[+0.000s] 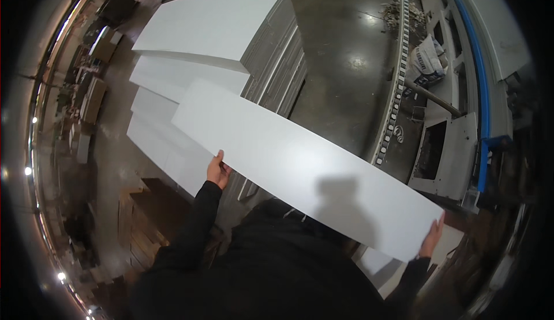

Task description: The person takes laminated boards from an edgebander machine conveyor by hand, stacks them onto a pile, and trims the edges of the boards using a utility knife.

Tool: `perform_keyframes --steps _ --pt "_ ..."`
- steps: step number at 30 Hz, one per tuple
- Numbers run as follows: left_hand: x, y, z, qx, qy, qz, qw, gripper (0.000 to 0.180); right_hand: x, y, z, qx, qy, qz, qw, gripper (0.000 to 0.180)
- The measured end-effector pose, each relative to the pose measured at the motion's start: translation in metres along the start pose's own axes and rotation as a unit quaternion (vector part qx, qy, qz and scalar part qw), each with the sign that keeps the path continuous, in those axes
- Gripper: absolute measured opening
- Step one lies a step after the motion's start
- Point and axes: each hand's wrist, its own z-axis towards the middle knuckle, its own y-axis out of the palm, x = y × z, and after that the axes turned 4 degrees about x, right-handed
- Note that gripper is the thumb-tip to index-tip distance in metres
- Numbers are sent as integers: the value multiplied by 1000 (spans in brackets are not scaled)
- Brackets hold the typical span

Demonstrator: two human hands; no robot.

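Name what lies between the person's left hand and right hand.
In the head view, a long white panel spans from the left hand to the right hand, with a shadow on it.

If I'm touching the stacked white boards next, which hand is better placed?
Likely your left hand: it holds the long board's near edge, close to the stacked white boards. Your right hand is at that board's right end, farther from them.
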Motion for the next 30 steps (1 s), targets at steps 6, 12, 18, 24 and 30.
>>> perform_keyframes --steps 6,12,18,24,30 --pt "49 -27 87 26 34 41 998 22 5 179 -71 3 25 43 999 51" --pt "61 -55 149 -15 37 102 994 26 -22 343 -135 -43 96 138 985 47" --pt "87 -71 176 -5 42 67 997 34 -58 401 -164 -314 177 234 903 68" --pt "108 -73 183 -33 16 50 998 40 -43 427 -150 -358 148 256 886 104" --pt "110 -102 216 -53 6 19 998 43 -56 441 -99 -442 81 189 873 82"
